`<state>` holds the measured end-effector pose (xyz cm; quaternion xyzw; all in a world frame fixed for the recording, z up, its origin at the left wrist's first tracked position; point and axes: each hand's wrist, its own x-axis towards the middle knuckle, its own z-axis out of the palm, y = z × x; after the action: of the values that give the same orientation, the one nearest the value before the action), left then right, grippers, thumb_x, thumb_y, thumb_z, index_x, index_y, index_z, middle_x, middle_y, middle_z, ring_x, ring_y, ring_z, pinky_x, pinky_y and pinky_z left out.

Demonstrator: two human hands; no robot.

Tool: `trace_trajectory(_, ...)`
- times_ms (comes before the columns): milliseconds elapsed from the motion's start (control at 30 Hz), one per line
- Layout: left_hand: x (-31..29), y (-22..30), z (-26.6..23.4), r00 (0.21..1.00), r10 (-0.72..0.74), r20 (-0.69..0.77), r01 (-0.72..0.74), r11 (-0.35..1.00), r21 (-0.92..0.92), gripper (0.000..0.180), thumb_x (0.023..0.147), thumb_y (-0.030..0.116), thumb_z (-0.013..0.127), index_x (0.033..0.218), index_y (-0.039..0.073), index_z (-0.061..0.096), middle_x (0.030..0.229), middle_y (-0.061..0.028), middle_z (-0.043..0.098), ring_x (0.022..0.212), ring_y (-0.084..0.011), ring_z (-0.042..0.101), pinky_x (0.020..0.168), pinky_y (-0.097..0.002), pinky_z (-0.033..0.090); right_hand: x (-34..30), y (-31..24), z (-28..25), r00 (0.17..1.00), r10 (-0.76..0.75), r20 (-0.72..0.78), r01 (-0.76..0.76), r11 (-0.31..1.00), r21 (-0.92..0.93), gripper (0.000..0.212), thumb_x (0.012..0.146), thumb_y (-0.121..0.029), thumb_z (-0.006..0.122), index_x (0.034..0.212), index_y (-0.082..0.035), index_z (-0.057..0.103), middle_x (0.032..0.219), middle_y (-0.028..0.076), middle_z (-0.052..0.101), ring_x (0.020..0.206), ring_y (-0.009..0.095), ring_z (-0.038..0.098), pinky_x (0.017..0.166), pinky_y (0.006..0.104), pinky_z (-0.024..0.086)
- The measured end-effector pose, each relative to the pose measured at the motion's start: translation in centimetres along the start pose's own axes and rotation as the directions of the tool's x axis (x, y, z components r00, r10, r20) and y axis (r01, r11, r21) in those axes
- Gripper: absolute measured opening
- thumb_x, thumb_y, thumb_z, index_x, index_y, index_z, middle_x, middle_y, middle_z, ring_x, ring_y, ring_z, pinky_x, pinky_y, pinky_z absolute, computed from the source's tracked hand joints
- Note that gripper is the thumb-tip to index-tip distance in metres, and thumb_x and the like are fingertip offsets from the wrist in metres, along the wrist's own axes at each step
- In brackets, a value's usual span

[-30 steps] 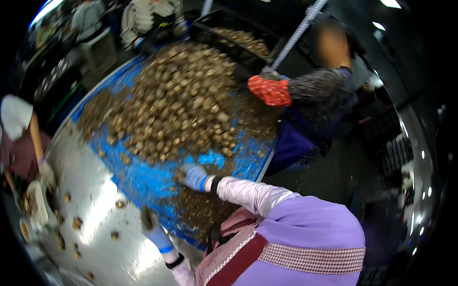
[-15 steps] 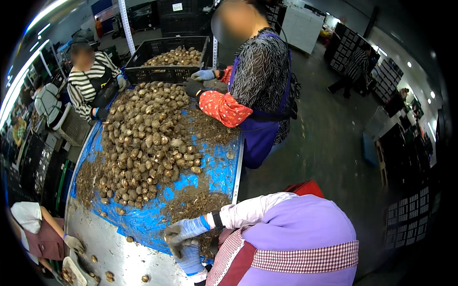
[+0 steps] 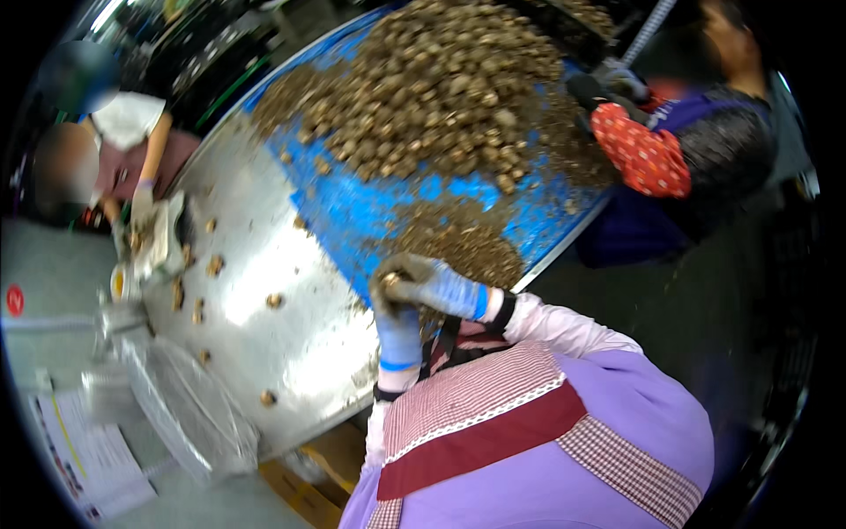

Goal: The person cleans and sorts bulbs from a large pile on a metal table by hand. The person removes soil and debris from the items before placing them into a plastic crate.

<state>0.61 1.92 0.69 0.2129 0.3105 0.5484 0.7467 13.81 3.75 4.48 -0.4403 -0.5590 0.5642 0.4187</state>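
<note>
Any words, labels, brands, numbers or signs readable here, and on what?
Red round sign, left edge: one white character, not copied here.
Paper sheet, lower left: printed lines, too small and blurred to read.
No other text can be made out.

"Where did the head view look from?"
"Above the wearer's purple garment point(image 3: 630, 432), angled steeply down and forward over the left hand point(image 3: 397, 324) and right hand point(image 3: 438, 286)."
"How near?"
"Close to the garment, farther from the hands, farther again from the tuber heap point(image 3: 441, 88); its fisheye breadth took in the metal table point(image 3: 251, 282) leftward."
</note>
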Motion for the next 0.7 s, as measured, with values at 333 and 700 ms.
trace_trajectory(333,-0.7,-2.0,-0.6,0.955,0.017,-0.297,0.054,0.972,0.228,0.066,0.087,0.068,0.06,0.115,0.008,0.058,0.09,-0.0039,0.065,0.078,-0.01,0.063,0.061,-0.0237,0.051,0.2,1.1,1.9,0.984,0.142,-0.111,-0.106,0.954,0.28,0.04,0.105,-0.039,0.045,0.104,-0.005,0.067,0.085,0.003,0.066,0.07,0.01,0.061,0.061,0.0256,0.051)
trace_trajectory(700,0.1,-1.2,0.2,0.987,-0.071,-0.142,0.097,0.978,0.182,0.059,0.095,0.066,0.046,0.106,0.01,0.059,0.076,-0.002,0.061,0.06,-0.0135,0.058,0.048,-0.027,0.045,0.5,-1.8,-1.7,0.985,0.16,-0.065,-0.126,0.922,0.366,0.041,0.096,-0.037,0.064,0.122,-0.005,0.065,0.107,0.007,0.069,0.099,0.016,0.064,0.086,0.0299,0.054)
